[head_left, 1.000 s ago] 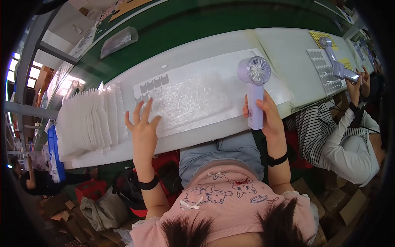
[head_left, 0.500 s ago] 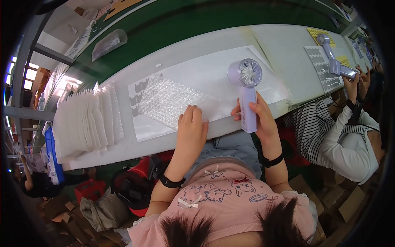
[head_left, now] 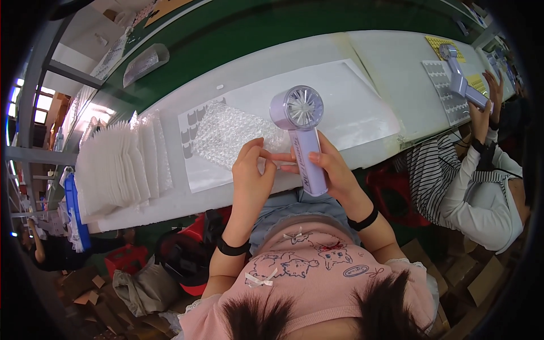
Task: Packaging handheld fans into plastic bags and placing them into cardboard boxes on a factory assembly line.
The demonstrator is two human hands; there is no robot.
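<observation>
My right hand [head_left: 338, 174] is closed around the handle of a lilac handheld fan [head_left: 309, 153], its round clear-fronted head tilted up and away from me. To the left of it, my left hand [head_left: 252, 173] has its fingers curled into a pinch close to the right fingertips. Whatever lies between its fingertips is too small to make out. Just beyond the left hand, a clear bubble-wrap bag [head_left: 224, 133] rests on a white sheet [head_left: 354, 107]. Grey cut-out shapes [head_left: 187, 136] show at the sheet's left end, partly covered by the bag.
A row of stacked bubble-wrap bags [head_left: 116, 170] stands at the table's left end, beside a blue bin [head_left: 76, 212]. A clear plastic tray [head_left: 146, 65] lies on the green surface beyond. At right, a co-worker handles another lilac fan [head_left: 467, 88] near a sticker sheet [head_left: 445, 93].
My right hand has brought the fan left and slightly nearer to me, toward my left hand. The left fingers have moved a little left and curled. The co-worker's hand has lifted off their fan.
</observation>
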